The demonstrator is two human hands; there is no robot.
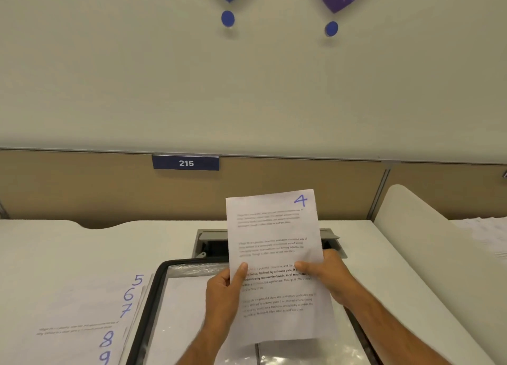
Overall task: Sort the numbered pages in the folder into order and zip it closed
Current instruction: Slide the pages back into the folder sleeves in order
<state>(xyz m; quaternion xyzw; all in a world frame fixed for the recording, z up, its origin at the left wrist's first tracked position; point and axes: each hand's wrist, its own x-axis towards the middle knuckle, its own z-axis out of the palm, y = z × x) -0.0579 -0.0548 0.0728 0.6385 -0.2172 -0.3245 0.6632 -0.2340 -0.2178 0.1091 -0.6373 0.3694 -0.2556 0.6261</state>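
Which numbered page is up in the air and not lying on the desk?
Page 4. The left hand and right hand hold it upright, while pages 5 to 9 lie fanned flat on the desk.

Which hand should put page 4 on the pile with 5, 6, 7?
Probably the left hand: it already pinches page 4, and the fanned pile lies on its side. The right hand would cross over the folder.

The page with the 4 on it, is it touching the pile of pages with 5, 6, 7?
Apart. The head view shows both hands holding page 4 up above the folder, with the stack lying off to the left.
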